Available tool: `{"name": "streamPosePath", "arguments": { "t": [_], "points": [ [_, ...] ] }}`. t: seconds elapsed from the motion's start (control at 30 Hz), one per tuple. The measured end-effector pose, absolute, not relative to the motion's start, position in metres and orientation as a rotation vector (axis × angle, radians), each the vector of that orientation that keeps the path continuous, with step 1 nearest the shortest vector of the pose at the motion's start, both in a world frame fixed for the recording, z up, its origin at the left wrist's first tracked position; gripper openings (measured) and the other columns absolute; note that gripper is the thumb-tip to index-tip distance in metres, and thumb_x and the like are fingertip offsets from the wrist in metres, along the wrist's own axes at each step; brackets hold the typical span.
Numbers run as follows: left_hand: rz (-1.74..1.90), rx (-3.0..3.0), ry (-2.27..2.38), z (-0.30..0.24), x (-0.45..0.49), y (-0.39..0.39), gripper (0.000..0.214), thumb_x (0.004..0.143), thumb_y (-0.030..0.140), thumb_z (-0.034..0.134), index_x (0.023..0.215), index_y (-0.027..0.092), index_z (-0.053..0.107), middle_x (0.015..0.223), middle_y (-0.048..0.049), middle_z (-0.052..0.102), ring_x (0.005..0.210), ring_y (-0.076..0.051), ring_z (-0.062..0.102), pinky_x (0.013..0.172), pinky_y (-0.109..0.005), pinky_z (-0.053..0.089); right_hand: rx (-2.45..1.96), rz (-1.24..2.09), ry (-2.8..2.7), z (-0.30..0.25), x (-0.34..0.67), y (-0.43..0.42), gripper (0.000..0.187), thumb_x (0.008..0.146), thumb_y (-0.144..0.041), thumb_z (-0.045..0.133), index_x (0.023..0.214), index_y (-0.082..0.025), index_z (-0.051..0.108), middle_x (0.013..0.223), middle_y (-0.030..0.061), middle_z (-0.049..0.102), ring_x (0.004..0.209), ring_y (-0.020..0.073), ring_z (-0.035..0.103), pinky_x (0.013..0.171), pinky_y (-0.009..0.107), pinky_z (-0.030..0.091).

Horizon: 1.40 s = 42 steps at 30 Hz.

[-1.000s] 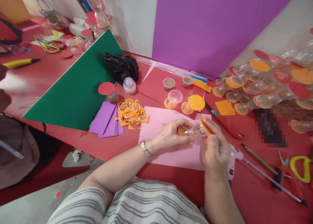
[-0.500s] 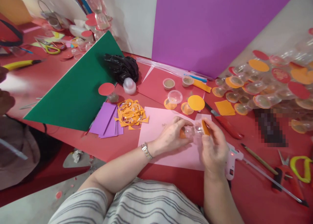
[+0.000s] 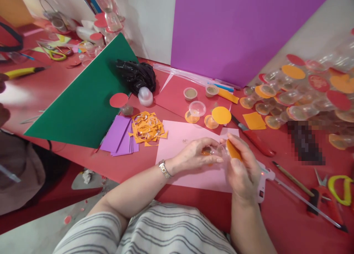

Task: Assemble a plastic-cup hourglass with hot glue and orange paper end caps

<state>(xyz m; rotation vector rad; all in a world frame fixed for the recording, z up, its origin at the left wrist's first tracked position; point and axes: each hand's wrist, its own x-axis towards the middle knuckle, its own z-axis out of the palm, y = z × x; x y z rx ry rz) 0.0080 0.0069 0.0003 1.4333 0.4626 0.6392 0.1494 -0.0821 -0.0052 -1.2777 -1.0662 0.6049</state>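
Over a pink paper sheet [image 3: 182, 136], both my hands hold a pair of small clear plastic cups [image 3: 217, 150] joined together, each end capped with an orange paper disc. My left hand [image 3: 195, 156] is closed around the left cup, fingers curled over it. My right hand [image 3: 242, 169] pinches the right cup, its orange disc [image 3: 233, 150] showing between thumb and fingers. A watch sits on my left wrist.
Loose cups and an orange disc [image 3: 221, 115] lie just beyond the pink sheet. Orange scraps [image 3: 148, 127], purple slips [image 3: 118, 136], a green sheet [image 3: 88, 95], a purple sheet [image 3: 238, 28]. Red cutter [image 3: 256, 141], glue gun [image 3: 264, 180], scissors [image 3: 336, 189] and a heap of capped cups [image 3: 306, 95] at right.
My hands have turned the joined cups slightly; the right cup's orange disc now faces up more and my left fingers cover more of the left cup.
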Motion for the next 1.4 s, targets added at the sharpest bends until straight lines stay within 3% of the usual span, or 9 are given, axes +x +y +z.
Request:
{"name": "streamPosePath", "arguments": {
  "t": [0.2, 0.8, 1.03, 1.17, 1.4],
  "points": [
    [0.628, 1.406, 0.492, -0.002, 0.009, 0.005, 0.038, 0.082, 0.044, 0.074, 0.105, 0.015, 0.062, 0.098, -0.0064, 0.065, 0.088, -0.017, 0.06, 0.084, -0.031, 0.048, -1.329, 0.565, -1.097, -0.008, 0.15, -0.081, 0.043, 0.087, -0.04, 0.057, 0.128, -0.027, 0.063, 0.136, 0.0079, 0.059, 0.128, 0.0315, 0.054, 0.108, 0.058, 0.044],
    [0.618, 1.43, 0.531, 0.0, 0.009, 0.006, 0.03, 0.083, 0.035, 0.075, 0.103, 0.016, 0.063, 0.1, -0.007, 0.068, 0.089, -0.017, 0.063, 0.084, -0.031, 0.05, -1.268, 0.587, -1.118, -0.005, 0.149, -0.079, 0.039, 0.09, -0.036, 0.056, 0.128, -0.029, 0.064, 0.136, 0.0059, 0.058, 0.125, 0.028, 0.056, 0.106, 0.053, 0.047],
    [0.675, 1.642, 0.569, 0.001, 0.008, 0.008, 0.028, 0.087, 0.03, 0.067, 0.11, 0.017, 0.057, 0.11, -0.0085, 0.065, 0.097, -0.018, 0.063, 0.09, -0.033, 0.052, -1.257, 0.571, -1.065, -0.005, 0.147, -0.077, 0.045, 0.088, -0.031, 0.062, 0.134, -0.031, 0.059, 0.145, 0.004, 0.053, 0.139, 0.0271, 0.044, 0.115, 0.053, 0.039],
    [0.779, 1.826, 0.6, 0.004, 0.007, 0.009, 0.03, 0.087, 0.019, 0.059, 0.117, 0.018, 0.052, 0.115, -0.0095, 0.061, 0.105, -0.021, 0.06, 0.096, -0.036, 0.05, -1.235, 0.588, -1.04, -0.005, 0.148, -0.076, 0.046, 0.089, -0.029, 0.062, 0.134, -0.031, 0.058, 0.141, 0.0048, 0.057, 0.134, 0.0247, 0.051, 0.111, 0.047, 0.044],
    [0.934, 2.038, 0.675, 0.005, 0.007, 0.01, 0.029, 0.092, 0.02, 0.054, 0.121, 0.021, 0.052, 0.119, -0.0096, 0.053, 0.108, -0.02, 0.059, 0.09, -0.034, 0.054, -1.26, 0.554, -1.025, -0.005, 0.147, -0.077, 0.048, 0.085, -0.026, 0.065, 0.133, -0.029, 0.059, 0.138, 0.0071, 0.059, 0.129, 0.0252, 0.056, 0.108, 0.046, 0.048]
  ]
}}
